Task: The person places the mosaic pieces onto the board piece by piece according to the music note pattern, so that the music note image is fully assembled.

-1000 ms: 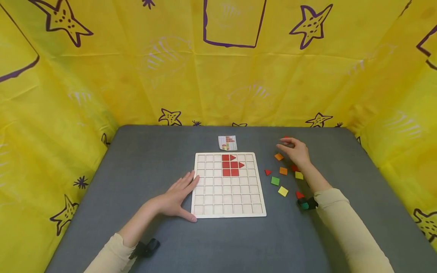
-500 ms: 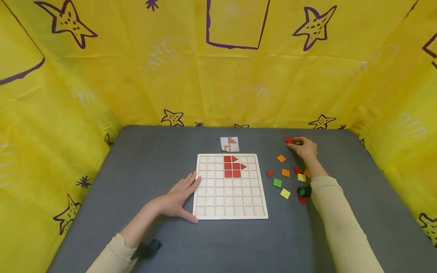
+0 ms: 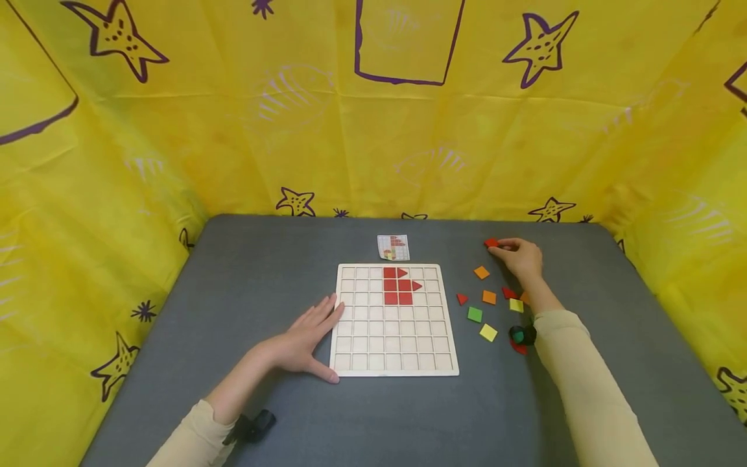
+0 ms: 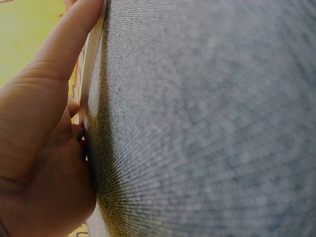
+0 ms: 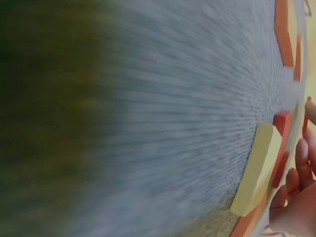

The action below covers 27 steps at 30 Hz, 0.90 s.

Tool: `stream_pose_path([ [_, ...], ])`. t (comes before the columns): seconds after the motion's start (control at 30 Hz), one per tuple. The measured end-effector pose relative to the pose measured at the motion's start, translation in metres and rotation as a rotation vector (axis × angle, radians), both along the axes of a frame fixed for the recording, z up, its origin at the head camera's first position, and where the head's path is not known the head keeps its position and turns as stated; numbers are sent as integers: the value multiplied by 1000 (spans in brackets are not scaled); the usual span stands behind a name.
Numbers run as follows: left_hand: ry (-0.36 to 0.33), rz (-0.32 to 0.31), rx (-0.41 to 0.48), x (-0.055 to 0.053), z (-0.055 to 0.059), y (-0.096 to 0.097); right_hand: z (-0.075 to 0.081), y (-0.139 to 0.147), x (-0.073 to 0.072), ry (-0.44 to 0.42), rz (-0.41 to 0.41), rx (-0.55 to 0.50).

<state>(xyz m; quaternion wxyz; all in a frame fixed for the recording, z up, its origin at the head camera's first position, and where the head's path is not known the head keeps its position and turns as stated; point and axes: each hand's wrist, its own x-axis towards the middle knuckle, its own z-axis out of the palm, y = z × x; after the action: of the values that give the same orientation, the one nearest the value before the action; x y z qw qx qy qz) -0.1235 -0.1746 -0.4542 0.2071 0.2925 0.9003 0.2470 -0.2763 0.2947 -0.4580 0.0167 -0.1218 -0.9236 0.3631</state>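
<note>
Pale square wooden grid board (image 3: 401, 329), left hand (image 3: 296, 342) spread at its left edge; small flat red tile (image 3: 491, 243), pinched in right hand (image 3: 521, 258).

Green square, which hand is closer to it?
The right hand. It is past the green square and a bit to its right, pinching a red piece. The left hand is farther away, across the grid board, at its left edge.
</note>
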Motion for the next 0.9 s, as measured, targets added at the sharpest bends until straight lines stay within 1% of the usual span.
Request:
stream_pose_path([
  [0.1,-2,-1,-2,0,1,0,1,-5,8,41,51,-42],
  [0.2,1,-5,-4,0,1,0,5,-14,18,52,107,-89],
  [0.33,1,-8,-5,-1,-1,0,9,-29,34,26,165,-152],
  [0.47,1,-7,-10,-2,-2,0,11,-45,49,9,249,-193],
  [0.63,2,-6,-8,-2,-1,1,10,-64,68,7,351,-202],
  [0.73,3,-9,-8,-2,-2,1,7,-73,77,10,405,-202],
  [0.83,5,-11,-8,-2,-2,1,2,-82,82,38,475,-168],
  [0.9,6,-9,-9,-3,-3,0,0,-87,83,78,533,-119],
])
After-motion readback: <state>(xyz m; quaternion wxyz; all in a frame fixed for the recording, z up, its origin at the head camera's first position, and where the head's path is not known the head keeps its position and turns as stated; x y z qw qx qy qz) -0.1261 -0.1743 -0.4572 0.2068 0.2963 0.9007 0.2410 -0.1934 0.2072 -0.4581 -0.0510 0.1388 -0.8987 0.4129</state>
